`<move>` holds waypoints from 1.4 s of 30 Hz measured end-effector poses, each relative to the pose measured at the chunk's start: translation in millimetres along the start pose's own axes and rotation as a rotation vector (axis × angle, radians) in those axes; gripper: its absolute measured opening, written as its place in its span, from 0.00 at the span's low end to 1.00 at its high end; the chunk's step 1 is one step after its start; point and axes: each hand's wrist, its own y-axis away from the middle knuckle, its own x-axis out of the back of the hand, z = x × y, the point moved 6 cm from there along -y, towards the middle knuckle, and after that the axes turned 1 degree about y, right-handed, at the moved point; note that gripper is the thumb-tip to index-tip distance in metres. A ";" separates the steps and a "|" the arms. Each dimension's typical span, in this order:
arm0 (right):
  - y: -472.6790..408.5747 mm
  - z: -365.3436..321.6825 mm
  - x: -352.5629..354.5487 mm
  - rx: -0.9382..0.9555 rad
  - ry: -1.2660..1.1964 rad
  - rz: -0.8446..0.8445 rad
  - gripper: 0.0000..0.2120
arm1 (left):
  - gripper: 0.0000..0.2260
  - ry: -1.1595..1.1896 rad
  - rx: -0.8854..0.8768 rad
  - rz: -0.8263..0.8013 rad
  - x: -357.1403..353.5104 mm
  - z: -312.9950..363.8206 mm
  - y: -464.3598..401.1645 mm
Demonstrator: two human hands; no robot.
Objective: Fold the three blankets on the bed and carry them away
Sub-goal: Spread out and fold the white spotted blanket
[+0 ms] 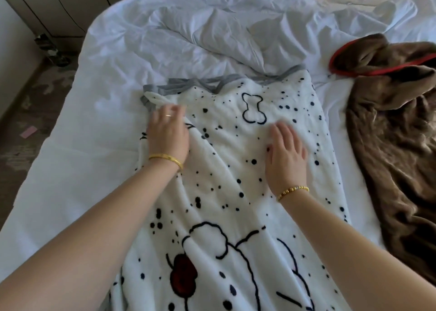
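The spotted blanket [236,181] is laid lengthwise at the near centre of the bed [165,51], partly folded. It is pressed flat by the left hand [168,134] and the right hand [286,155], fingers extended. The brown blanket [389,134] lies crumpled at right, unfolded. A third blanket is not seen. Carrying remains undone.

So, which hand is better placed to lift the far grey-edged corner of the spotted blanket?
Probably the left hand: it lies at the grey-trimmed corner of the spotted blanket. The right hand rests flat mid-blanket.
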 end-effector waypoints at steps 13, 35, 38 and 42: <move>-107.5 35.9 -54.1 -0.179 0.356 -0.305 0.20 | 0.22 -0.408 0.161 -0.418 -103.4 -16.5 -57.8; -233.0 5.8 -104.1 0.143 0.532 -0.307 0.45 | 0.39 -0.289 -0.034 -0.440 -128.1 -43.6 -169.8; -226.1 -3.1 -101.8 0.079 0.607 -0.327 0.33 | 0.26 -0.421 -0.018 -0.345 -125.1 -33.4 -158.3; -190.3 -23.4 -93.0 0.165 0.658 -0.225 0.17 | 0.15 -0.630 -0.191 -0.261 -113.9 -4.4 -137.8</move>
